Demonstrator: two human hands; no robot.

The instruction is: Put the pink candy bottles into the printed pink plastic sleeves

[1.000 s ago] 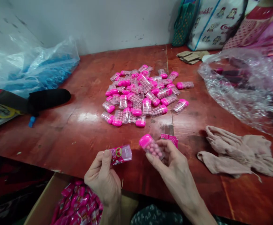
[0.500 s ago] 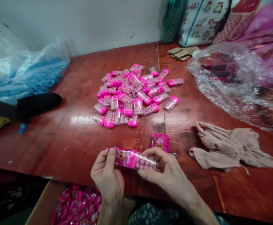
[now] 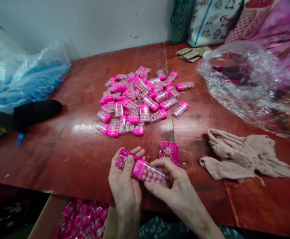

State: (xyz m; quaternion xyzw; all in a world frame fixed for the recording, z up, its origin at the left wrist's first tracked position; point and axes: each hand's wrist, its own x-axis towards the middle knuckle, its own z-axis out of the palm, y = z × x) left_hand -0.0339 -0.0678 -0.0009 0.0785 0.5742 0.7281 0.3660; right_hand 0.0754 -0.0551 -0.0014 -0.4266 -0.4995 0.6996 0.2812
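My left hand (image 3: 126, 184) is closed on a pink printed wrapper (image 3: 122, 160), thumb pressed over it. My right hand (image 3: 172, 182) pinches a small clear candy container (image 3: 151, 175) with a pink cap and round pink candies inside. The container lies tilted, its cap end against the left fingers beside the wrapper; whether the cap sits inside the wrapper I cannot tell. Just beyond my right hand lie more flat pink printed wrappers (image 3: 169, 151). Farther back is a loose pile of similar pink-capped containers (image 3: 140, 99).
A cardboard box (image 3: 44, 212) below the table's front edge holds many pink wrapped packs (image 3: 85, 219). Beige crumpled fabric (image 3: 249, 156) lies at right, near clear plastic film (image 3: 217, 86). A black object (image 3: 37, 113) and a bag of blue pieces (image 3: 35, 79) are at left.
My left hand has moved right, toward my right hand, and its fingers now lie behind the wrapper. The wrapper looks bunched closer to the container's cap instead of stretched out lengthwise.
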